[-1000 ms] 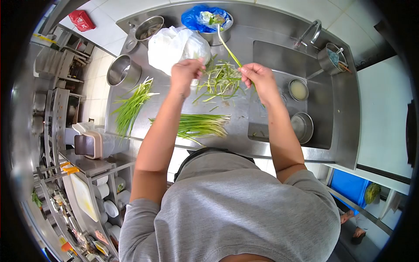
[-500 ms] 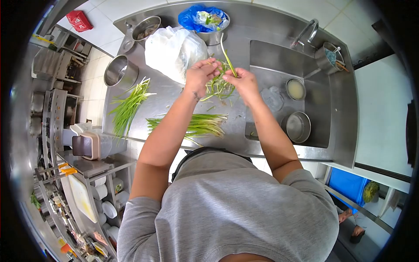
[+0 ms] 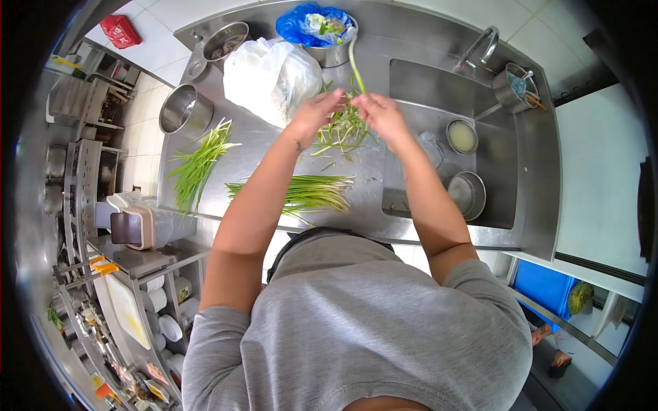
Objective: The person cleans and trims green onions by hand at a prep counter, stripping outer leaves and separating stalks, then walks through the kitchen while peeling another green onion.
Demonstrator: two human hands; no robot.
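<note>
My right hand (image 3: 384, 118) pinches a green onion (image 3: 356, 65) between thumb and fingers, with the stalk pointing up and away from me. Just left of it, my left hand (image 3: 317, 118) has its fingers loosely stretched and somewhat blurred, and nothing shows in it. Beneath both hands lies a loose heap of green onion peelings (image 3: 343, 133) on the steel counter. Nearer to my body is a bunch of green onions (image 3: 319, 193), white ends to the right. Another green bunch (image 3: 202, 164) lies at the counter's left side.
Behind my left hand sits a full white plastic bag (image 3: 271, 79). A pot with a blue bag (image 3: 332, 51), a bowl (image 3: 227, 44) and a steel pot (image 3: 185, 111) stand around it. On the right, the sink (image 3: 500, 171) holds a bowl of cloudy liquid (image 3: 462, 136) and another metal bowl (image 3: 467, 194).
The green onion in my right hand has shifted and now stands more upright. My left fingers have gone from a pinch to a looser spread. The view has moved slightly.
</note>
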